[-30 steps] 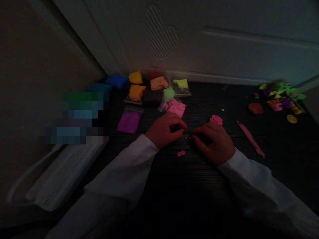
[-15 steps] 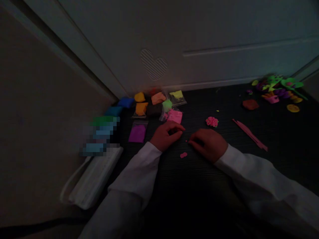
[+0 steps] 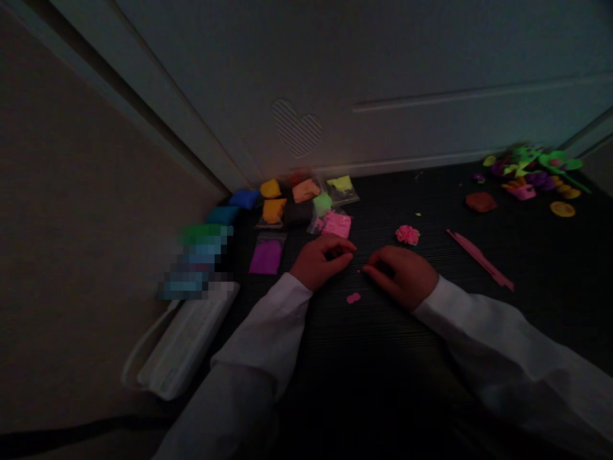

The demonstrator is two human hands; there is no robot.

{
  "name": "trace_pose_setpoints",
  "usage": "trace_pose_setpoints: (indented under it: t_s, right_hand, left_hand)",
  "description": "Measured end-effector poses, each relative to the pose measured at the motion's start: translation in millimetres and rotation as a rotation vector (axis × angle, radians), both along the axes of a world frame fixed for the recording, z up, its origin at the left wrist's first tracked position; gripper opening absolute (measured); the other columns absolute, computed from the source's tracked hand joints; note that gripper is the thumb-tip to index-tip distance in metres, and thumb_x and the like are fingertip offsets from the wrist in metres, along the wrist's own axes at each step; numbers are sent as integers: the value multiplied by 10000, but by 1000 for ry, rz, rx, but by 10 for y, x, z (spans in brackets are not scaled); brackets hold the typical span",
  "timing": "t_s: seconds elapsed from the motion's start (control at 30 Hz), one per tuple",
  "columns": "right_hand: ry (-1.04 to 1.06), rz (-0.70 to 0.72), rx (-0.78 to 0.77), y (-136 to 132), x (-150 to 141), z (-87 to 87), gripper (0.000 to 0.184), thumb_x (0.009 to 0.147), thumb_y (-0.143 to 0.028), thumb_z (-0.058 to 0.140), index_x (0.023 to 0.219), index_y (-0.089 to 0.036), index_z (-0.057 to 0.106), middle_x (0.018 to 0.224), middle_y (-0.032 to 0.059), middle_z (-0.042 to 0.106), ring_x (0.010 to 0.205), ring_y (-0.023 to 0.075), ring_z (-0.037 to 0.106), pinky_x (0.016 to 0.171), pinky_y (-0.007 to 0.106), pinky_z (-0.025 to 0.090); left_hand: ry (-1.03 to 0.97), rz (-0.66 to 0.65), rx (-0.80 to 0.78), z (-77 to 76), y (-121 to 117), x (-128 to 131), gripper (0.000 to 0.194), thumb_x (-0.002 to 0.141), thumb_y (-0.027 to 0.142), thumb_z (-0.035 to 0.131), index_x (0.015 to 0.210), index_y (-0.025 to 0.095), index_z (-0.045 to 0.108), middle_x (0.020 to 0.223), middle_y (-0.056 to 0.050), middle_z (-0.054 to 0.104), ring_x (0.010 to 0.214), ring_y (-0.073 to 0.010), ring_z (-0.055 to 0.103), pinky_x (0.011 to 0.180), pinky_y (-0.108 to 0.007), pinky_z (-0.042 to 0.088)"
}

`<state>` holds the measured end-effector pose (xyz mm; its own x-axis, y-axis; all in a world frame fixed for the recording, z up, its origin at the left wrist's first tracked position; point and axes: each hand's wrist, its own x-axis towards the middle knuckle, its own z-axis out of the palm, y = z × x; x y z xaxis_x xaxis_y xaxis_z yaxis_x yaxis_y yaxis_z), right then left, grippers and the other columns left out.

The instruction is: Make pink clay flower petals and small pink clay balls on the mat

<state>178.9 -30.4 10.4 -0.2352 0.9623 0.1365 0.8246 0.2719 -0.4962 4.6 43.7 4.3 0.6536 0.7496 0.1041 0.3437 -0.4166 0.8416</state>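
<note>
The scene is very dim. My left hand (image 3: 322, 260) rests on the dark surface (image 3: 383, 345) with its fingers curled and pinched together. My right hand (image 3: 401, 275) lies a little to the right, fingertips pressed together on the surface. What either pinch holds is too small to see. A tiny pink crumb (image 3: 359, 272) lies between the two hands. Just below them is a small flat pink clay piece (image 3: 353, 298). A pink clay flower (image 3: 407, 234) sits beyond my right hand.
Bags of coloured clay lie at the back left: purple (image 3: 266, 255), pink (image 3: 336, 223), orange (image 3: 273, 210), blue (image 3: 244, 199). A pink modelling tool (image 3: 479, 259) lies to the right. Finished clay shapes (image 3: 531, 172) crowd the far right corner. A white case (image 3: 184, 338) lies at left.
The view pulled back and tilted up between the first two frames. Both hands stayed close together around the pink crumb, barely shifting.
</note>
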Motion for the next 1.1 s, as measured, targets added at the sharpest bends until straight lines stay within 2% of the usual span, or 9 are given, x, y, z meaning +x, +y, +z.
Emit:
trace_pose_setpoints:
  t_s: [0.2,0.43,0.7,1.1]
  right_hand:
    - [-23,38,-7,15,30,-28,161,785,-273,429,844,-177,544,773,21,545,717,126,495,660,243,379]
    - [-96,52,11,-3,35,-32,181,793,-272,412,859,-180,553,792,28,538,743,130,492,694,249,377]
    - [-173,53,-8,7,38,-10,177,789,-282,418,846,-186,555,788,25,529,725,128,491,670,247,377]
    - [-91,26,11,-13,18,28,215,776,-235,400,921,-161,540,811,39,522,748,126,485,683,235,381]
  left_hand:
    - [95,-165,238,30,5,-6,190,666,244,563,838,182,615,855,-45,556,886,-157,480,822,-322,375]
    - [184,-231,328,29,10,-16,199,672,283,568,834,184,628,886,-49,544,897,-154,464,822,-311,368]
    - [183,-253,345,-25,30,-1,154,717,294,525,788,220,639,845,-24,561,866,-140,465,806,-306,362]
    - [102,-176,292,-29,25,4,149,716,291,525,775,187,614,818,-28,564,851,-131,488,818,-310,371]
